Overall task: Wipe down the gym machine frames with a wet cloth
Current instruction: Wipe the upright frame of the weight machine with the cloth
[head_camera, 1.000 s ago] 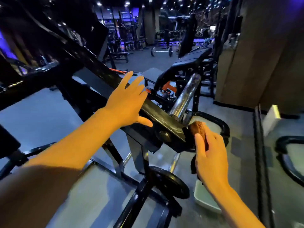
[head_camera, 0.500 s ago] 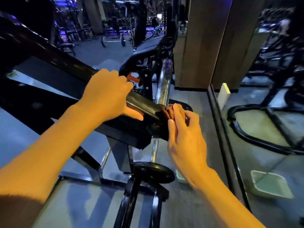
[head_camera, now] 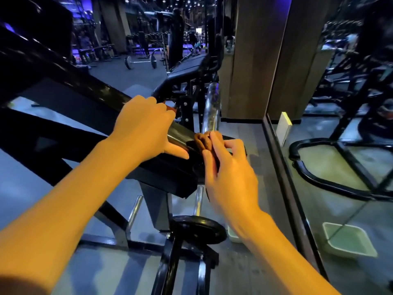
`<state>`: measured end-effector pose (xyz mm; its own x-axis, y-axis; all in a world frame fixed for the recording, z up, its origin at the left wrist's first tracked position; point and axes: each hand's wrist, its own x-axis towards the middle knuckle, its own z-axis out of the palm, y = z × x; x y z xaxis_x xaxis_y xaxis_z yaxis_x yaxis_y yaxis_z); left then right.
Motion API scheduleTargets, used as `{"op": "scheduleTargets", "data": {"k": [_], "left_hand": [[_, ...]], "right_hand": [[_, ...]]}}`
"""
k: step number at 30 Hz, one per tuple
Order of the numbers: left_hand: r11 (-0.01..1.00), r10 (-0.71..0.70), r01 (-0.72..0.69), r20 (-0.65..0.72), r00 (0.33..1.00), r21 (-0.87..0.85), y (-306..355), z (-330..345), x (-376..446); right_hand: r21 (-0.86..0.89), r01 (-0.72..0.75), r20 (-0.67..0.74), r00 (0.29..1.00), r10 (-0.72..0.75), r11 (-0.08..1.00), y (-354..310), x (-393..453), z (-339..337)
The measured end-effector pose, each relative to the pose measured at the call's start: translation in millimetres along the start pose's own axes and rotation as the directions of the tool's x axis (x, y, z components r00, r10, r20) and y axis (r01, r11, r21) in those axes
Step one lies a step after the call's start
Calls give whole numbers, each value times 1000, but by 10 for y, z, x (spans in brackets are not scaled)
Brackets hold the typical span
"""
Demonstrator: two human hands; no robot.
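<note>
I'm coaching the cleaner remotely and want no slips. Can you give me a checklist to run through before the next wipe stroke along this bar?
1. Cloth in right hand: ok, pinched in the fingers.
2. Cloth touching the frame bar: ok, at its end.
3. Left hand steadying the bar: ok, curled over it.
4. Stroke path clear: not ok, the left hand sits beside the cloth.
5. Cloth wet: cannot tell.
</note>
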<state>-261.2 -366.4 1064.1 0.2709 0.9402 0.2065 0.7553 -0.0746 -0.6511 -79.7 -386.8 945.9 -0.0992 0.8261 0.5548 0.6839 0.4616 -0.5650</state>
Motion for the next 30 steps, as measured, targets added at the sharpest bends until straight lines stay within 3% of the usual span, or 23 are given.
{"op": "scheduleTargets", "data": {"k": [2, 5, 8, 12, 15, 20, 22, 26, 30], "left_hand": [[1000, 13, -13, -14, 1000, 18, 6, 11, 17], [999, 12, -12, -8, 1000, 42, 1, 24, 32], [999, 7, -8, 9, 1000, 33, 4, 24, 35], [999, 8, -7, -27, 1000, 43, 18, 48, 24], [1000, 22, -23, -87, 996, -15, -143, 44, -34], [999, -12, 13, -47, 999, 33, -353, 90, -71], [997, 15, -12, -39, 999, 74, -326, 81, -58], [999, -16, 19, -83, 996, 38, -334, 100, -48], [1000, -9, 10, -83, 997, 13, -323, 113, -35]], "right_hand": [[-35, -43, 22, 999, 44, 998, 224, -122, -100], [-84, -223, 0, 975, 224, 971, 578, -274, -244], [-52, -324, 15, 946, 325, 945, 465, -192, -177], [63, -139, -1, 990, 140, 988, -92, 31, 30], [6, -61, 21, 998, 61, 998, -57, 0, -34], [-72, -297, 27, 954, 299, 952, 441, -225, -239], [-41, -296, 7, 955, 296, 954, 321, -165, -200], [49, -99, -5, 995, 99, 994, -257, 119, 1], [-34, -2, 24, 1000, 3, 999, -193, 84, -80]]}}
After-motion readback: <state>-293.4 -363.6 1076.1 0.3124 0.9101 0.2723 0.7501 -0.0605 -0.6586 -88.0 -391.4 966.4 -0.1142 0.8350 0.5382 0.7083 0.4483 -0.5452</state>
